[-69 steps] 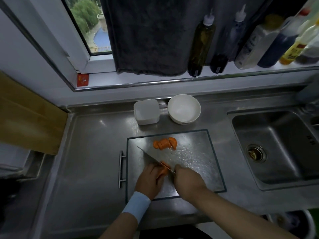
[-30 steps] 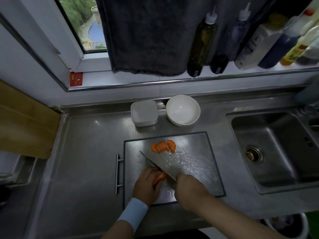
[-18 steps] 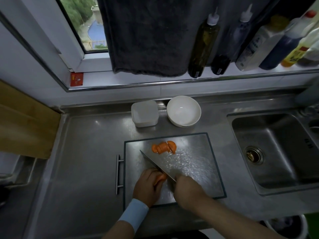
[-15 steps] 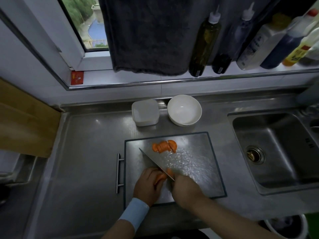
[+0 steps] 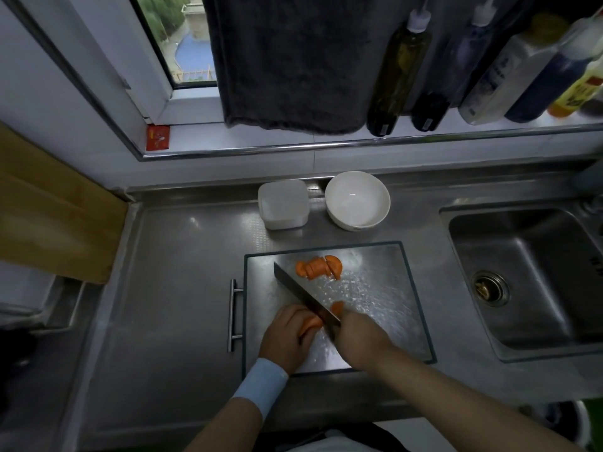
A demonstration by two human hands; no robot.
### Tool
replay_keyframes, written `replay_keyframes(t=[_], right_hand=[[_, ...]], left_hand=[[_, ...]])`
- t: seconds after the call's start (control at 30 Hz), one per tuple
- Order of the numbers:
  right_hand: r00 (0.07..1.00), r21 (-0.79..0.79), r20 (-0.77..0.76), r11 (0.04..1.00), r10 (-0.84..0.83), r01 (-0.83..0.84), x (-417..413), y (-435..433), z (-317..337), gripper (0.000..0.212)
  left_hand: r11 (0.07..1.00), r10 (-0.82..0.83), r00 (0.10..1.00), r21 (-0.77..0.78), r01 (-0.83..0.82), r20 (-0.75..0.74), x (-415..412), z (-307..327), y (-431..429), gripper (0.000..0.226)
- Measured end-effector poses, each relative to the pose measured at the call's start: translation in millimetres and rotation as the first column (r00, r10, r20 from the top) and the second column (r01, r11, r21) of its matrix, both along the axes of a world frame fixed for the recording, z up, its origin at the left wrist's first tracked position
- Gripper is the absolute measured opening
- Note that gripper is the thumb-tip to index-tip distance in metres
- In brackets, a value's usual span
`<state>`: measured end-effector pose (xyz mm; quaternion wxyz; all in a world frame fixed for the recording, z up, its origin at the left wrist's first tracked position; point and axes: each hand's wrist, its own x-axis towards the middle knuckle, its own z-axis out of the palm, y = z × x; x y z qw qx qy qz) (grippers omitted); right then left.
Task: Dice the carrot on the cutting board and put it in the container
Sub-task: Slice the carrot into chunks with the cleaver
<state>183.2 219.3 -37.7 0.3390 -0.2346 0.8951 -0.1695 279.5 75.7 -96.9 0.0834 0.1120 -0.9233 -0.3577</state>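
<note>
1. Our left hand is on the near part of the cutting board, with the fingers curled over a carrot piece, pinning it down. There's a light blue wristband on that arm.
2. Our right hand is wrapped tight round the handle of a knife. The blade slants across the board toward its far-left corner and sits right against the carrot piece, next to the left fingers.
3. One loose slice lies on the board just right of the blade, touching or almost touching the right hand.
4. A little pile of carrot slices sits near the board's far edge, well apart from both hands.
5. The container stands on the desk just beyond the board's far-left corner. We can't tell if there's a lid on it.
6. A white bowl sits beyond the board's far edge, just beside the container.
7. The sink is off to the board's right, and a metal handle bar runs along its left side.
</note>
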Motion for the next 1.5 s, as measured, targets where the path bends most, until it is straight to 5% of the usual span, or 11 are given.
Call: replay_keyframes(t=[0.17,0.43,0.57,0.7,1.03,1.27,1.5], right_hand=[[0.996,-0.035,0.068,0.997,-0.061,0.064,-11,-24,7,0.023],[0.996,-0.109,-0.086,0.993,0.029,-0.038,19,-6,35,0.015],[0.988,0.013,-0.142,0.998,0.061,-0.059,32,3,35,0.052],[0.994,0.048,-0.109,0.999,0.022,-0.017,37,9,41,0.067],[0.996,0.138,-0.078,0.99,0.05,-0.039,37,16,55,0.063],[0.983,0.134,0.031,0.974,0.179,-0.181,20,11,55,0.034],[0.992,0.099,0.048,0.988,0.118,-0.122,16,5,28,0.043]], left_hand=[[0.998,-0.049,0.999,-0.029,0.048,0.0,0,3,-1,0.018],[1.0,-0.016,0.999,-0.014,0.015,-0.031,6,2,3,0.021],[0.999,-0.008,1.0,-0.033,0.007,-0.026,6,4,2,0.031],[0.999,0.027,1.0,-0.02,-0.027,0.005,7,6,3,0.03],[0.999,0.043,0.998,-0.032,-0.041,0.048,8,4,3,0.032],[0.999,0.047,0.998,-0.021,-0.046,0.049,7,3,2,0.021],[0.999,0.04,0.999,-0.017,-0.04,0.021,7,0,2,0.02]])
